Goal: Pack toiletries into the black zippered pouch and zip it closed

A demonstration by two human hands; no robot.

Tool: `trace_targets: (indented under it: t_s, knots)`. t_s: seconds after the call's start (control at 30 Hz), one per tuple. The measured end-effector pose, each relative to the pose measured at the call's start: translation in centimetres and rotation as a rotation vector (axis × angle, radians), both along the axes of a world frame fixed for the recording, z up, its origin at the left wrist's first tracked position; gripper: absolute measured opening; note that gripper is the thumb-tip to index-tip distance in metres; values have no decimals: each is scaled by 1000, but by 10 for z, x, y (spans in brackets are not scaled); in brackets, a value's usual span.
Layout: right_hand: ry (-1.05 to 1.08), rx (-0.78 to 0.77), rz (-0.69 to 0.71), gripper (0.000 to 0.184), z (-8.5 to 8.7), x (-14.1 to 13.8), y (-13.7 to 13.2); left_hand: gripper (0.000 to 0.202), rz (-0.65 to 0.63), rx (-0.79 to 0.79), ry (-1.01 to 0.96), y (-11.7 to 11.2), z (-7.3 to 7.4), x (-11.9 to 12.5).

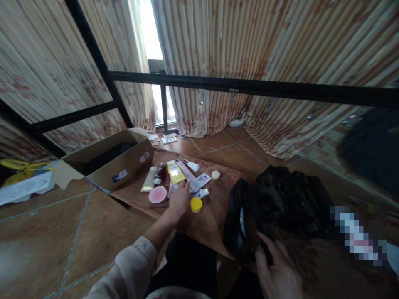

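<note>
My left hand reaches into a group of tubes and jars, fingers bunched together; what they hold, if anything, is hidden. Right by its fingertips lie a yellow tube, a pale pink tube and a white-and-purple tube. Close on either side are a yellow-lidded jar and a round pink container. At the lower right, my right hand is closed on the near edge of a black plastic bag. Something white shows inside the bag's opening.
An open cardboard box with dark contents stands at the left end of the brown cloth-covered table. A cream tube, a dark brown bottle and a small cream round lid lie nearby. Black metal bars cross behind.
</note>
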State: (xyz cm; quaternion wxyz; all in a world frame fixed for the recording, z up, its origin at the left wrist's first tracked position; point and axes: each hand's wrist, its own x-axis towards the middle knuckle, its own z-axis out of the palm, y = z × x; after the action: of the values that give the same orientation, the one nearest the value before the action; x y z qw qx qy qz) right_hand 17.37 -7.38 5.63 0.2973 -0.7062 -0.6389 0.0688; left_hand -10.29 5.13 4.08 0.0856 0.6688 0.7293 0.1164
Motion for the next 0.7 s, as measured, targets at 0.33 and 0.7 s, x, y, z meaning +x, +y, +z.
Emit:
trace_targets:
  t_s: [0.33,0.7]
  knots:
    - [29,-31,-8,42,-1,-1,0,30,38,120,-113,-5,9,-5]
    - [83,-61,-4,36,11,-9,-3,38,169,-191,-1616,-86,57,19]
